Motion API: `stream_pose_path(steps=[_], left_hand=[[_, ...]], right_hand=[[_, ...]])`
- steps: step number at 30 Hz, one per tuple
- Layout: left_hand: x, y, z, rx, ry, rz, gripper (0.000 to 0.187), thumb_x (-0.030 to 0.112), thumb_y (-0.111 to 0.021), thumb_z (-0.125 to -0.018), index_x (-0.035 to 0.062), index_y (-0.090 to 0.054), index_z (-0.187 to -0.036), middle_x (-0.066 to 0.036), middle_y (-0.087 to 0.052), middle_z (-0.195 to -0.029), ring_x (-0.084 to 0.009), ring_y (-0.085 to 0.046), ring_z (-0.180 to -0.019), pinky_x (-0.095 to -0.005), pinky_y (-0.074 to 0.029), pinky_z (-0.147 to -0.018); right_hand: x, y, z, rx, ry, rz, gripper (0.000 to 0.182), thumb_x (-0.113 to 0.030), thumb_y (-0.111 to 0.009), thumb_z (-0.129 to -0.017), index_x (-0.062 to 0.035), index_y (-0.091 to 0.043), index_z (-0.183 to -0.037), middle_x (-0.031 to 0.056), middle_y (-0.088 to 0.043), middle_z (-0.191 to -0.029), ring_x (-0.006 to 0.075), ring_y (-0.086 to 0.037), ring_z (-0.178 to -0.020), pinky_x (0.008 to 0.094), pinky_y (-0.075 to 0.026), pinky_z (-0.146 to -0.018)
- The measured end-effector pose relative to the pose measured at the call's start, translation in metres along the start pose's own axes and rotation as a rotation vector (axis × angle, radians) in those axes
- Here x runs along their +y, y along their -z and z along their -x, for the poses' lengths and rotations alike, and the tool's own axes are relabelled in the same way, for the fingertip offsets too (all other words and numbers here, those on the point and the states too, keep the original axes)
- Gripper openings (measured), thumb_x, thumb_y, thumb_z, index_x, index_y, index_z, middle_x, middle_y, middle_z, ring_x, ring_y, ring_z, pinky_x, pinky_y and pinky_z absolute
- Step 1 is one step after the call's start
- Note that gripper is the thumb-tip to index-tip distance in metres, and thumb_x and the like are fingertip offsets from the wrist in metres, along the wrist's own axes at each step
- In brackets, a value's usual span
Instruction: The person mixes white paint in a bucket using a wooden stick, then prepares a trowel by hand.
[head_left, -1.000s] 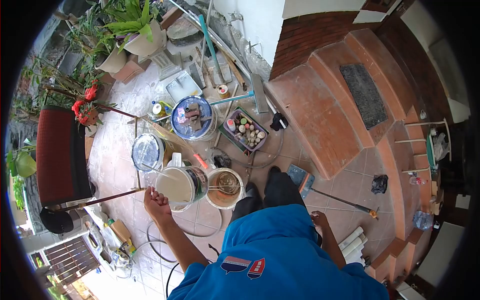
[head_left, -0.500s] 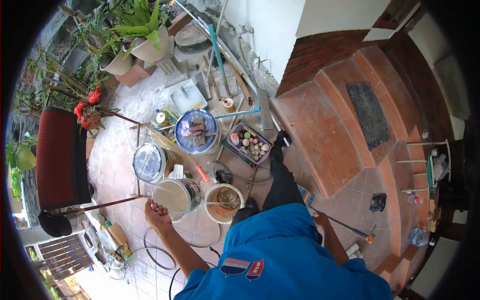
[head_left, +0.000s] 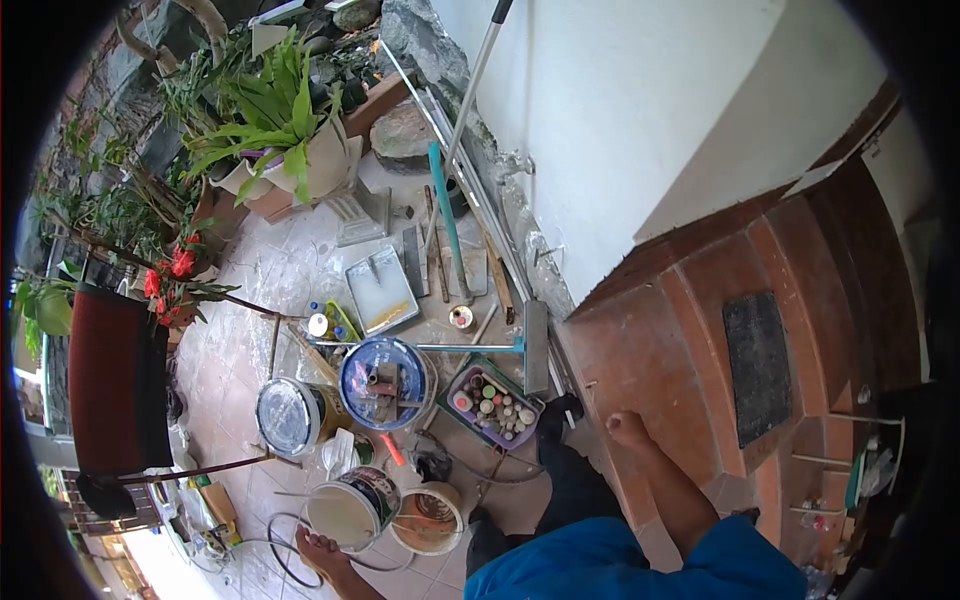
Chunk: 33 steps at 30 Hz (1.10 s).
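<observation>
My left hand (head_left: 318, 552) is loosely curled, with nothing visible in it, beside a bucket of pale liquid (head_left: 335, 518). A thin stick lies over that bucket's rim. Next to it stands a second bucket (head_left: 428, 520) with a brownish inside and a thin rod across it. My right hand (head_left: 628, 430) is closed like a fist in front of the brick-red steps, and nothing shows in it. Nearest to it, past my leg, is a purple crate (head_left: 487, 408) of small bottles. A blue-lidded bucket (head_left: 362, 365) carries some small tools.
A long-handled tool with a flat grey head (head_left: 536, 345) lies by the wall. A white tray (head_left: 383, 290) sits farther off. Another lidded bucket (head_left: 290, 415) and a red chair back (head_left: 120, 385) are to the left. A dark mat (head_left: 765, 370) lies on the steps (head_left: 640, 380).
My view has tilted up and forward. My right hand has risen from beside my hip to in front of the steps. My left hand now appears lower, near the bucket's edge.
</observation>
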<state>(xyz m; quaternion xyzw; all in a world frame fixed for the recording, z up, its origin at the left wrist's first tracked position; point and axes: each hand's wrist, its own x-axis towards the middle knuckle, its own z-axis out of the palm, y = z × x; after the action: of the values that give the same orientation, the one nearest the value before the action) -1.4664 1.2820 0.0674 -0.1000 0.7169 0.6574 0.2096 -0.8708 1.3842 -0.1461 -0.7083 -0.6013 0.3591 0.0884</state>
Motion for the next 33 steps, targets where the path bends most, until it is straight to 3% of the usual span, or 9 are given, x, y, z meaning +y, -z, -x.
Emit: stream_pose_path(steps=[5, 8, 15, 19, 22, 25, 29, 31, 33], left_hand=[[-0.043, -0.034, 0.023, 0.079, 0.044, 0.073, 0.027, 0.033, -0.061, -0.079, 0.0113, -0.045, -0.077, 0.006, -0.029, -0.051, -0.005, -0.024, -0.036, -0.0211, -0.017, -0.033], [-0.061, -0.048, 0.048, 0.098, 0.136, 0.134, 0.026, 0.031, -0.056, -0.084, 0.0118, -0.043, -0.071, 0.004, -0.031, -0.048, -0.0083, -0.028, -0.036, -0.0235, -0.022, -0.032], [-0.105, -0.071, 0.096, 0.15, 0.229, 0.205, 0.028, 0.028, -0.046, -0.09, 0.012, -0.042, -0.066, 0.002, -0.034, -0.043, -0.0089, -0.029, -0.033, -0.0226, -0.024, -0.031], [-0.122, -0.076, 0.116, 0.234, 0.265, 0.246, 0.024, 0.025, -0.046, -0.089, 0.016, -0.043, -0.067, 0.003, -0.035, -0.043, -0.0076, -0.029, -0.033, -0.0218, -0.023, -0.031], [-0.139, -0.068, 0.12, 0.277, 0.296, 0.227, 0.022, 0.025, -0.047, -0.088, 0.0168, -0.044, -0.068, 0.004, -0.036, -0.043, -0.007, -0.031, -0.034, -0.0209, -0.022, -0.032], [-0.155, -0.051, 0.119, 0.302, 0.329, 0.219, 0.023, 0.027, -0.048, -0.088, 0.0161, -0.044, -0.068, 0.004, -0.036, -0.044, -0.0075, -0.033, -0.034, -0.0209, -0.024, -0.033], [-0.171, -0.021, 0.114, 0.373, 0.301, 0.222, 0.023, 0.032, -0.057, -0.081, 0.0129, -0.045, -0.075, 0.006, -0.032, -0.047, -0.007, -0.027, -0.034, -0.0218, -0.02, -0.033], [-0.177, -0.006, 0.115, 0.408, 0.28, 0.237, 0.024, 0.031, -0.059, -0.078, 0.0123, -0.045, -0.077, 0.007, -0.03, -0.049, -0.0066, -0.025, -0.034, -0.0222, -0.018, -0.033], [-0.17, 0.002, 0.115, 0.43, 0.265, 0.26, 0.02, 0.028, -0.057, -0.08, 0.0135, -0.045, -0.075, 0.007, -0.032, -0.05, -0.0067, -0.026, -0.035, -0.0226, -0.02, -0.033]], right_hand=[[-0.134, 0.064, -0.232, 0.306, 0.343, -0.065, 0.017, -0.016, -0.055, -0.079, -0.0008, -0.06, -0.075, 0.0205, -0.057, -0.067, 0.0373, -0.057, -0.062, 0.0413, -0.044, -0.057], [-0.201, 0.099, -0.351, 0.431, 0.41, -0.059, 0.018, -0.018, -0.055, -0.081, -0.0014, -0.062, -0.083, 0.0211, -0.062, -0.078, 0.039, -0.059, -0.076, 0.045, -0.047, -0.07], [-0.274, 0.14, -0.54, 0.477, 0.278, 0.418, 0.038, -0.029, -0.058, -0.081, 0.0061, -0.061, -0.097, 0.0241, -0.06, -0.1, 0.0384, -0.056, -0.098, 0.0465, -0.047, -0.083], [-0.294, 0.14, -0.576, 0.377, 0.197, 0.38, 0.049, -0.042, -0.058, -0.079, 0.0034, -0.061, -0.1, 0.0261, -0.06, -0.103, 0.0395, -0.059, -0.096, 0.0463, -0.047, -0.083], [-0.312, 0.151, -0.559, 0.403, 0.002, 0.232, 0.038, -0.033, -0.053, -0.082, -0.0007, -0.063, -0.1, 0.0209, -0.061, -0.108, 0.0369, -0.058, -0.102, 0.0445, -0.047, -0.085], [-0.304, 0.152, -0.582, 0.408, -0.007, 0.304, 0.031, -0.026, -0.054, -0.079, -0.0043, -0.064, -0.099, 0.0192, -0.06, -0.111, 0.0352, -0.059, -0.101, 0.0422, -0.048, -0.085], [-0.27, 0.179, -0.629, 0.244, 0.644, 0.766, 0.019, -0.008, -0.054, -0.073, -0.0024, -0.063, -0.089, 0.02, -0.06, -0.1, 0.0365, -0.059, -0.095, 0.0431, -0.048, -0.081], [-0.271, 0.177, -0.633, 0.255, 0.701, 0.83, 0.016, -0.003, -0.053, -0.075, -0.0022, -0.062, -0.088, 0.0185, -0.059, -0.097, 0.0359, -0.059, -0.091, 0.0443, -0.048, -0.08], [-0.27, 0.164, -0.635, 0.326, 0.564, 0.754, 0.012, -0.005, -0.053, -0.079, -0.0016, -0.062, -0.087, 0.0188, -0.058, -0.102, 0.0345, -0.059, -0.092, 0.0432, -0.05, -0.078]])
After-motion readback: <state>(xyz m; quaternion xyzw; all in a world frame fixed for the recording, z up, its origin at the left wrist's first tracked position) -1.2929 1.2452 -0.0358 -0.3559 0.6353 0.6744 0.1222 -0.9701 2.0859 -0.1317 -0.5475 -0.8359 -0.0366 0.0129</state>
